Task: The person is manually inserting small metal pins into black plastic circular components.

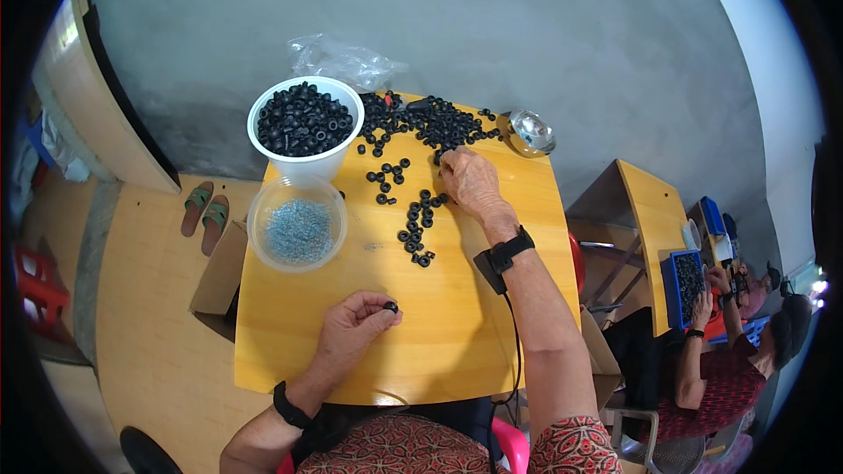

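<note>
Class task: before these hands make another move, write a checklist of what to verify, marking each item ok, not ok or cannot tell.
1. Left hand pinches a small black piece: ok.
2. Right hand is at the near edge of the black pile: ok.
3. Right fingertips grip a piece: cannot tell; the hand covers them.
4. White bucket stands upright, filled with black pieces: ok.
5. Clear tub contains pale blue beads: ok.
6. All loose black pieces gathered together: not ok; several lie apart, nearer the person.
</note>
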A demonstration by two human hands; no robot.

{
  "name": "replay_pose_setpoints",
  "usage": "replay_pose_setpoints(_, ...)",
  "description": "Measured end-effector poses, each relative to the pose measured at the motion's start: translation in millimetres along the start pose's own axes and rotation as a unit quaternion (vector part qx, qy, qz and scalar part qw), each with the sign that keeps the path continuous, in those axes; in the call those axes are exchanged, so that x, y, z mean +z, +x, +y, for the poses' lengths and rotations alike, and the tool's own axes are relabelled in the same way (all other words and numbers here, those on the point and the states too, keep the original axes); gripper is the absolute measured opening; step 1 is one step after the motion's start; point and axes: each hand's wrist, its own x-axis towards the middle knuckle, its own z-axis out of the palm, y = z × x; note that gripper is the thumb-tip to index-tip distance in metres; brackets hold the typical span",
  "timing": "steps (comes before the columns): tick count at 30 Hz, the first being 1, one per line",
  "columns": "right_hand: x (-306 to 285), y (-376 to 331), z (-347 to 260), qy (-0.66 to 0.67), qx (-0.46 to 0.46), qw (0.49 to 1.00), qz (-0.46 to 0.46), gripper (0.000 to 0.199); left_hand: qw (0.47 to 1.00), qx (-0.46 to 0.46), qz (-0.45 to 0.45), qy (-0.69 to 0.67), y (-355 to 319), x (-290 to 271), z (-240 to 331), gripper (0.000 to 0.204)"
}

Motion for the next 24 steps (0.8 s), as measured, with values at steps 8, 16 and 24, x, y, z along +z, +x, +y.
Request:
replay_pose_setpoints(8,-29,-20,4,0.102,-0.012,0.995,0.019,0.014,0.999,-0.020,0.007,-0.039,-1,1,5,0.021)
replay_pose_setpoints(16,-10,-4,8,0.043,-0.022,0.999,0.009,0.014,0.999,-0.024,0.009,-0.022,0,2,4,0.021)
replay_pose_setpoints(24,14,7,1,-0.070,-0.015,0.996,-0.043,0.018,1.000,-0.016,0.001,-0.008,-2,2,3,0.021)
